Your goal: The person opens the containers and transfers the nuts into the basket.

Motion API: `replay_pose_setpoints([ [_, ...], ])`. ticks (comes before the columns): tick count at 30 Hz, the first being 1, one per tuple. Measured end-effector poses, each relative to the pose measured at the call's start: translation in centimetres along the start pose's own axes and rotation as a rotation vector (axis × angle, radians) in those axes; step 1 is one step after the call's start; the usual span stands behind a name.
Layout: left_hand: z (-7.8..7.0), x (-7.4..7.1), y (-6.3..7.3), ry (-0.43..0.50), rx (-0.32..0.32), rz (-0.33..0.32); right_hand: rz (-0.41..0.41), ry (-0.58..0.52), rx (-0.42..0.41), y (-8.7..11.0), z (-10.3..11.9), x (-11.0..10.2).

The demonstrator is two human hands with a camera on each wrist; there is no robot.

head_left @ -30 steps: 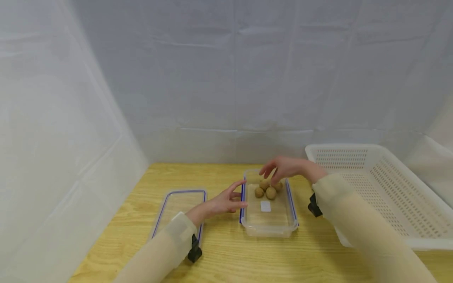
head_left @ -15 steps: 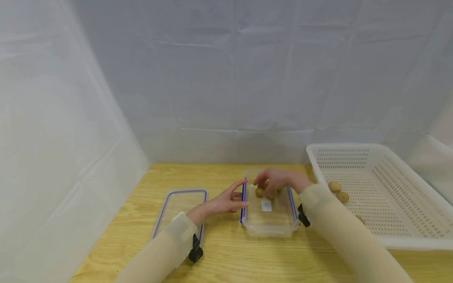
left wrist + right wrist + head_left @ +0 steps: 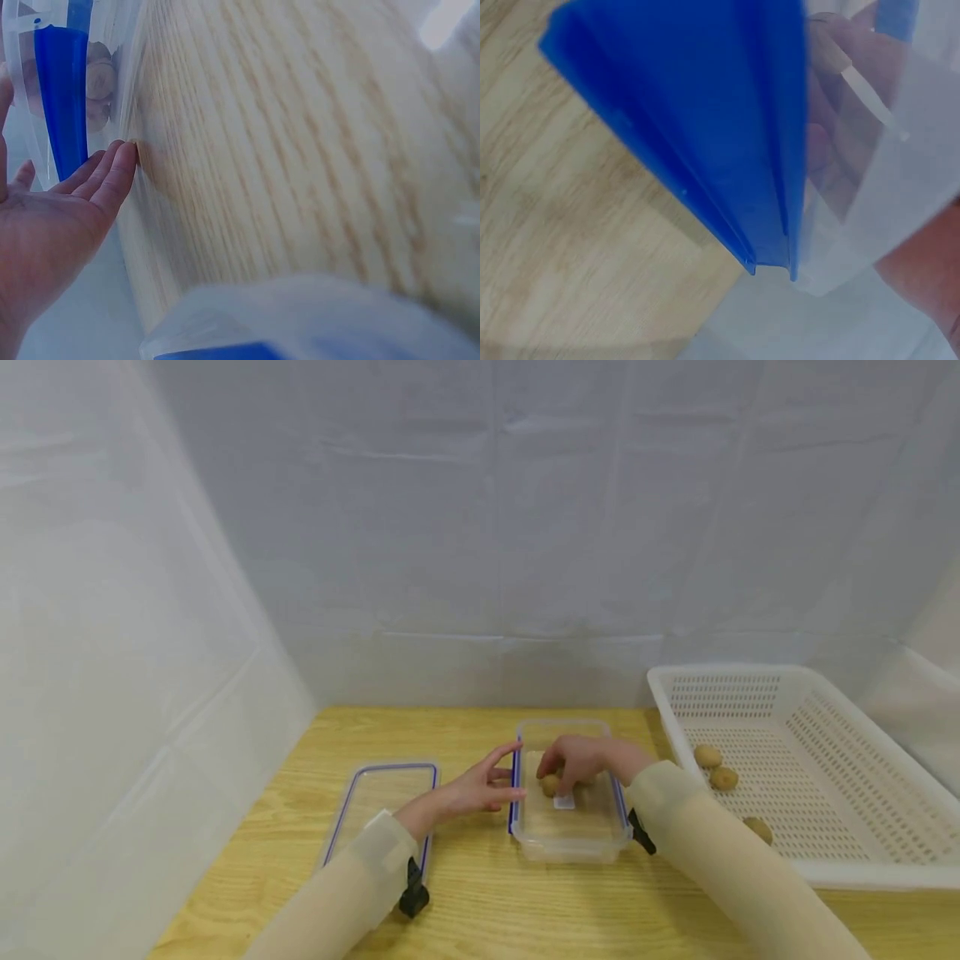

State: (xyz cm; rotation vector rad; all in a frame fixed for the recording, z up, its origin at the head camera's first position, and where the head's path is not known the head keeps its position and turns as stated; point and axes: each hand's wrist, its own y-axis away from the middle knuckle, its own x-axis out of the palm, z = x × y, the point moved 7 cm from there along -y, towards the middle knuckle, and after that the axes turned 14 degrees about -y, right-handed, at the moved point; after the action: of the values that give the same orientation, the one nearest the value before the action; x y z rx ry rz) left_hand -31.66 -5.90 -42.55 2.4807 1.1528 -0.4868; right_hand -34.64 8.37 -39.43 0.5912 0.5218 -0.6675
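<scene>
A clear plastic food container with blue side clips lies in the middle of the table. My right hand reaches down inside it, fingers and thumb bent around a small brown potato. In the left wrist view several potatoes show through the container wall; from above, the right hand covers most of them. At the container's left side my left hand is spread, with extended fingers by the blue clip. The right wrist view shows the right hand only blurred through the plastic.
The container's clear lid with a blue seal lies flat at the left, partly under the left forearm. A big white perforated basket stands on the right, holding a few potatoes. White sheeting closes off the back and sides.
My right hand has lowered into the container and drawn slightly nearer, and the potato at its fingers has shifted with it. The basket's potatoes have come into view. The left hand stays put.
</scene>
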Motion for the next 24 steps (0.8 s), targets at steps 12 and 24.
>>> replay_pose_setpoints([
  [12,0.1,0.1,-0.2,-0.015,0.009,0.003,-0.033,0.018,0.065,-0.5,-0.5,0.8],
  [24,0.4,0.0,-0.7,-0.022,0.014,0.0,-0.047,0.031,-0.045,1.4,1.9,-2.2],
])
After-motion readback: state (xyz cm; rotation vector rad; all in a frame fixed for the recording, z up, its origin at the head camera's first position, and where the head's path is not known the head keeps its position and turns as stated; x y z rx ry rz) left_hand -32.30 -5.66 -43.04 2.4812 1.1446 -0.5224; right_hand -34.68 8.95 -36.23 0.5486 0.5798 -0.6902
